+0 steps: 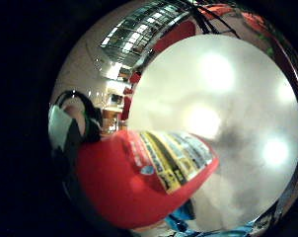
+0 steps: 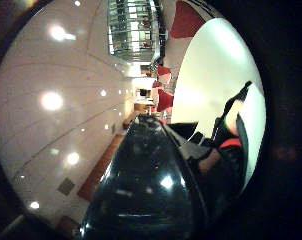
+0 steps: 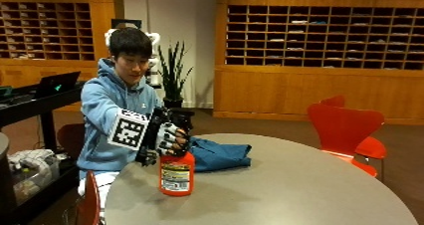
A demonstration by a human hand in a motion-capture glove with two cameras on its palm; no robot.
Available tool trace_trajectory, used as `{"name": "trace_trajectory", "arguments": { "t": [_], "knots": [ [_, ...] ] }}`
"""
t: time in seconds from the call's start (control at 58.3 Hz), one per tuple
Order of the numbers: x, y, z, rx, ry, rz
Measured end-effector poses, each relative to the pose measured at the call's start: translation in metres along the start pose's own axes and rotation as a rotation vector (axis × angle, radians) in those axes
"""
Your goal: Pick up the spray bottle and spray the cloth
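Gloved right hand [image 3: 162, 139] wraps neck of red spray bottle [image 3: 176, 173], fingers curled round it under black spray head [image 3: 179, 116]. Bottle upright on round grey table [image 3: 285, 185], blue cloth [image 3: 218, 155] just behind, touching or nearly so. My plan: lift straight, keep bottle vertical, turn nozzle toward cloth, forefinger on trigger before squeezing. Palm views show red body [image 1: 139, 182] close against palm.

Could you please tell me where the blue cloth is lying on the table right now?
In the outside view, the crumpled blue cloth lies on the round grey table, just behind the red spray bottle that the gloved right hand grips.
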State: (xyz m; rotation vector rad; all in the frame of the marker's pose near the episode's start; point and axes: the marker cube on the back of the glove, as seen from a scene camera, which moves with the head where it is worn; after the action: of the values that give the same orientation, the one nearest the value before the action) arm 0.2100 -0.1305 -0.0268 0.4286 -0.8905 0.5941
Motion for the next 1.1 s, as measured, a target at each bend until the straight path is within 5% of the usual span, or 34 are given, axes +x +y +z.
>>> {"name": "trace_trajectory", "arguments": {
  "t": [0.601,0.824,1.098],
  "knots": [
    [-0.099,0.045,0.031,-0.532,0.957,-0.405],
    [-0.121,0.094,0.063,-0.636,1.431,-0.468],
    [-0.117,0.129,0.093,-0.657,1.675,-0.507]
  ]
}}
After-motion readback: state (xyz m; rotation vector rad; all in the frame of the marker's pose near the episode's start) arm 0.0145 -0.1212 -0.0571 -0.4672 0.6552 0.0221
